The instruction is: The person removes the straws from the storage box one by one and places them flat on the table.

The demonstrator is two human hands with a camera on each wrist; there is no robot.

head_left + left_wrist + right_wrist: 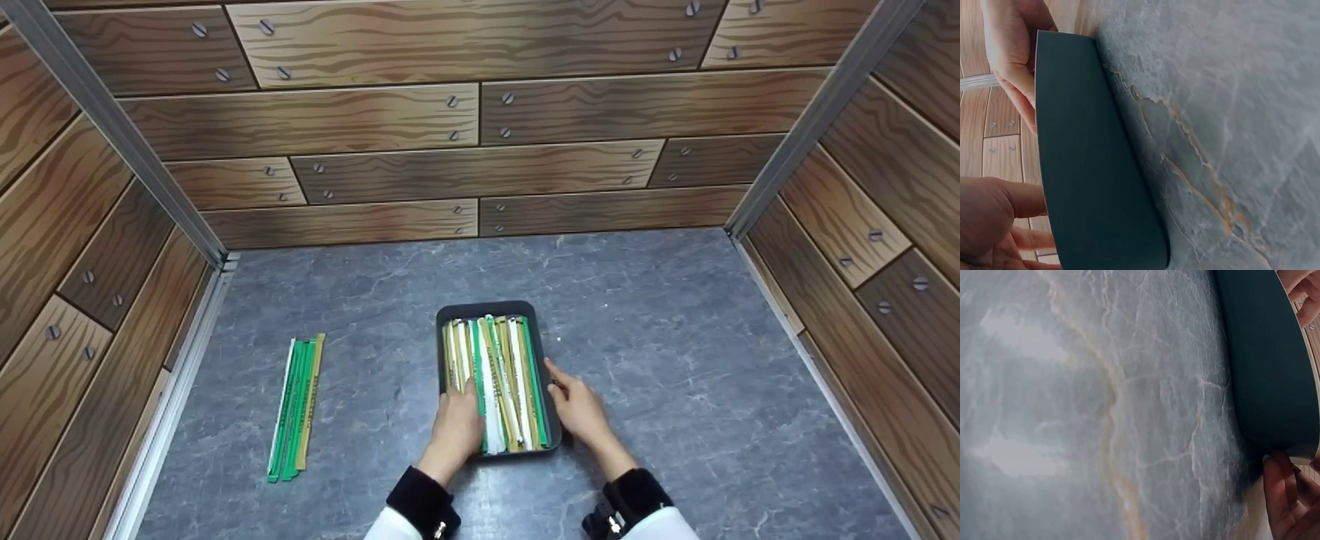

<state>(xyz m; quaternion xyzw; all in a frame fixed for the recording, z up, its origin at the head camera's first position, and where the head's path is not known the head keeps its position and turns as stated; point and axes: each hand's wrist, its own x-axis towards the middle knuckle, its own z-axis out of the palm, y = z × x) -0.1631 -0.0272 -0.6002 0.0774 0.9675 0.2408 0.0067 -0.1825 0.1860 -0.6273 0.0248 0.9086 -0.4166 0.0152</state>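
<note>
A dark, shallow rectangular tray (487, 309) holds many slim paper stick packets (491, 375) in green, white and tan, laid lengthwise. My left hand (456, 424) reaches over the tray's near left part, with fingers down among the packets. In the left wrist view its fingers (1027, 199) extend behind the tray wall (1089, 152); their tips are hidden. My right hand (583, 412) touches the outside of the tray's right wall. The right wrist view shows its fingertips (1275, 464) against the tray's corner (1258, 427).
Left of the tray, a small group of green, white and tan stick packets (295, 409) lies on the grey marbled tabletop (637, 300). Wood-patterned panels (375, 120) enclose the back and both sides, with metal rails (195, 360) at the edges.
</note>
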